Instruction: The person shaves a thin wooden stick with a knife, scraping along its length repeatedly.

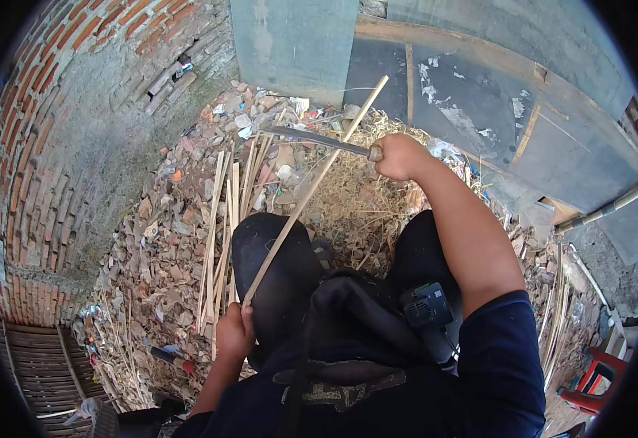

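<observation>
A long, pale bamboo strip (pixel 297 212) slants up and away over my left thigh. My left hand (pixel 235 332) is closed around its near end. In my right hand (pixel 401 157) is the handle of a machete (pixel 311 137), whose dark, slightly curved blade points left. The blade crosses the strip towards its far end; whether it cuts into the wood I cannot make out. Beside my left knee, several more bamboo strips (pixel 220 241) lie in a loose bundle, their near ends close to my left hand. Light shavings (pixel 355 197) cover the ground between my knees.
Rubble and litter (pixel 165 255) spread over the ground. A worn brick wall (pixel 56 146) rises at left, and grey panels (pixel 450 102) stand ahead. More strips (pixel 556 321) and a red stool (pixel 589 383) are at right. A dark-handled object (pixel 169 358) lies at lower left.
</observation>
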`<action>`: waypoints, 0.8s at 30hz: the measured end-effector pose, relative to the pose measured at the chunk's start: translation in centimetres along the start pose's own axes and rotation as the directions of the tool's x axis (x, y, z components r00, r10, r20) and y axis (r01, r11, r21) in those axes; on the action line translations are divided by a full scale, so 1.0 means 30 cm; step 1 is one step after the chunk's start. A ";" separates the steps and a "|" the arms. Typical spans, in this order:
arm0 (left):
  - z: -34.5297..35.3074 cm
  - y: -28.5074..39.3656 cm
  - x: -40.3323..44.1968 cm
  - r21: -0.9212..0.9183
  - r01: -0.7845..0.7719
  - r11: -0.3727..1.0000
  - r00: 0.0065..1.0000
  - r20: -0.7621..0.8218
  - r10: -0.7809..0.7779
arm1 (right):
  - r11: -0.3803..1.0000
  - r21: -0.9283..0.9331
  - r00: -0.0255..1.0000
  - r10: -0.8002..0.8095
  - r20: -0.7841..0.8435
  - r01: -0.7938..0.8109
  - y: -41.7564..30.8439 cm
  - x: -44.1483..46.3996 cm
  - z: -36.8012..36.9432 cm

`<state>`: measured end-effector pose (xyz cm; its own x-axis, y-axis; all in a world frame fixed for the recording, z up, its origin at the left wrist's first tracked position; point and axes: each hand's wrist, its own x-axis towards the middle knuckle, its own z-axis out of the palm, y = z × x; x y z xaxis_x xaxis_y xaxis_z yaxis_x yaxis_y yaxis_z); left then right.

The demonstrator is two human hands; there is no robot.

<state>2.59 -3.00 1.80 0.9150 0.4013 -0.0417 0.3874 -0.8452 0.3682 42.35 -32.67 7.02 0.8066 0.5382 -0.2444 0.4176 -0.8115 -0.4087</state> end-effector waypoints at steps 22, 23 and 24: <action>-0.004 -0.025 0.011 0.021 -0.041 0.999 0.999 0.030 0.040 | 0.985 -0.116 0.988 -0.134 -0.083 0.124 -0.038 -0.062 -0.014; 0.001 -0.030 0.009 0.020 -0.043 0.999 0.999 0.023 0.043 | 0.979 -0.141 0.985 -0.157 -0.074 0.146 -0.042 -0.062 -0.009; 0.005 -0.040 0.005 0.020 -0.043 0.999 0.999 0.020 0.043 | 0.996 -0.063 0.991 -0.074 -0.111 0.067 -0.009 -0.046 -0.006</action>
<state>2.27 -1.99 1.21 0.9329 0.3575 -0.0439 0.3495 -0.8688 0.3508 41.18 -33.22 7.62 0.8150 0.5681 -0.1139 0.4965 -0.7861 -0.3682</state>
